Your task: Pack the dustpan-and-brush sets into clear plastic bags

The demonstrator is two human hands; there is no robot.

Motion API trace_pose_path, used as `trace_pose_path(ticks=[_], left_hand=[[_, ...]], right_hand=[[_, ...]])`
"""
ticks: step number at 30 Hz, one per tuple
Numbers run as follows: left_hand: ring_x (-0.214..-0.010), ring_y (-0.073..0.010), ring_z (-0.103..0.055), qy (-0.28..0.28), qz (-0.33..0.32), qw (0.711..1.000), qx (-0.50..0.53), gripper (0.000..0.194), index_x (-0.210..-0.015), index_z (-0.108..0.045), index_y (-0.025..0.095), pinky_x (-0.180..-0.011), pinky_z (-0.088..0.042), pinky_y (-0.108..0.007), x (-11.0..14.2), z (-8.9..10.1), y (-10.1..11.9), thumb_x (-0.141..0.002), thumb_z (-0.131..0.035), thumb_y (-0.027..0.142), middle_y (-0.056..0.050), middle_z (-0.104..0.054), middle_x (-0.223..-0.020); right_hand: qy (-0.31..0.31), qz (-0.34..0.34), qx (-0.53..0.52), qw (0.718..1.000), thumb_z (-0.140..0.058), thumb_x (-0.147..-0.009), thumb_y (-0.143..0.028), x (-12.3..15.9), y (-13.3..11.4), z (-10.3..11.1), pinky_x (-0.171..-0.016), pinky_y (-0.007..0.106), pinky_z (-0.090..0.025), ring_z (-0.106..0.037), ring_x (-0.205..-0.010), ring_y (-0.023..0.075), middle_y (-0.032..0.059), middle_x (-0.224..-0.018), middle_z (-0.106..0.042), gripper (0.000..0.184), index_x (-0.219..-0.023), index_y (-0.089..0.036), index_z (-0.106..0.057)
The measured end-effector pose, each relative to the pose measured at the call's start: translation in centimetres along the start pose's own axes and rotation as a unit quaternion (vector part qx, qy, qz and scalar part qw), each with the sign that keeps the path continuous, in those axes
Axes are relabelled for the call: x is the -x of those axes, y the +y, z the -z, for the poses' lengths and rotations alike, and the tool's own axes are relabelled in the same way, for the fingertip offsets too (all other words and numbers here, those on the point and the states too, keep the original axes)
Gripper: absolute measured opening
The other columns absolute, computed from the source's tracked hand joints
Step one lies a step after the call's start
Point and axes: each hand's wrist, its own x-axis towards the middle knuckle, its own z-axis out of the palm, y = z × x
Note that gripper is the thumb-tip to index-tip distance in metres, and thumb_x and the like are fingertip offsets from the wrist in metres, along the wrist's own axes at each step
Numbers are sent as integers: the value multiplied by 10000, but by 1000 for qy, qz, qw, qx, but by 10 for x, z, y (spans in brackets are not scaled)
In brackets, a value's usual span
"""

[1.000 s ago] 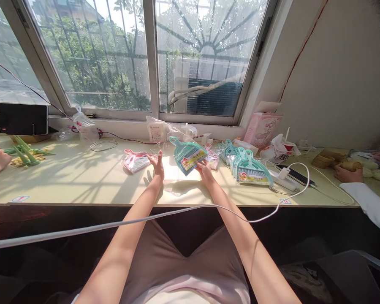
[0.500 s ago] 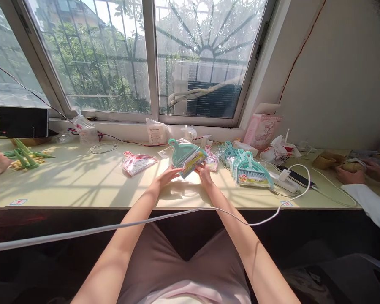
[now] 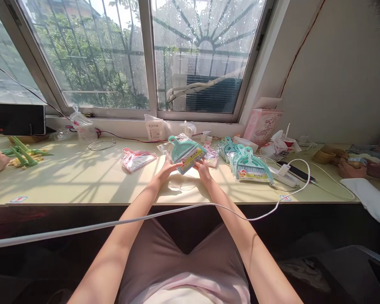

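Between my two hands, a little above the table, is a green dustpan and brush set (image 3: 185,150) in clear plastic with a yellow label. My left hand (image 3: 168,169) grips its lower left edge, thumb on top. My right hand (image 3: 203,168) holds the lower right edge by the label. Behind it to the right, a pink wrapped dustpan set (image 3: 211,155) is partly hidden. Another pink set (image 3: 137,159) lies to the left. Several green wrapped dustpan sets (image 3: 251,164) are heaped to the right.
A white cable (image 3: 177,210) crosses over my forearms. On the right are a power strip (image 3: 285,179), a black phone (image 3: 296,172) and a pink box (image 3: 261,126). A tablet (image 3: 20,119) stands far left, near green stalks (image 3: 23,156). Other people's hands (image 3: 351,169) show at both sides.
The green dustpan set has tilted slightly in my hands, so its label shows more squarely. The whole view has shifted a little; the other sets lie where they were.
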Motion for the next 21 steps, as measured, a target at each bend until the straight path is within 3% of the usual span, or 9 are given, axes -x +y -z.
trace_pose_path(ticks=[3, 6, 11, 16, 21], left_hand=[[-1481, -346, -664, 38, 4, 999, 30, 1493, -1843, -31, 343, -1226, -553, -523, -5, -1, -7, -721, -1013, 264, -200, -547, -1735], [-1526, -342, -618, 75, -20, 996, 33, 1591, -1845, 98, 289, -1236, -542, -488, -12, 2, -16, -719, -1024, 221, -248, -468, -1782], [-1550, -336, -589, 100, -49, 994, 15, 1585, -1831, 186, 236, -1230, -537, -483, -18, 5, -27, -771, -992, 248, -269, -470, -1769], [-1547, -336, -600, 66, -82, 992, -64, 1654, -1852, 140, 255, -1280, -499, -515, -19, 3, -33, -684, -1031, 213, -244, -505, -1752], [-1403, -379, -717, 43, -37, 998, -32, 1674, -1840, 213, 281, -1106, -620, -524, -22, 5, -33, -747, -1054, 318, -253, -615, -1664]], right_hand=[[7, -5, 3, 1000, -864, -792, -316, 0, 1, -2, -1138, 565, -657, -773, -1269, 335, 66, -1247, -830, 547, -1302, -306, -665], [0, 0, 4, 1000, -851, -825, -339, 4, -1, -7, -1144, 583, -649, -757, -1326, 343, 73, -1298, -827, 562, -1353, -314, -659], [-12, 5, -9, 1000, -842, -816, -306, 9, -5, -10, -1160, 608, -634, -760, -1320, 352, 85, -1318, -832, 568, -1356, -300, -669], [23, -27, -14, 999, -797, -855, -241, 8, -9, -9, -1179, 545, -624, -803, -1234, 293, 31, -1205, -857, 533, -1366, -301, -660], [66, -35, -21, 997, -764, -855, -203, 9, -11, -10, -1110, 456, -660, -816, -1218, 268, 16, -1195, -858, 475, -1307, -307, -666]])
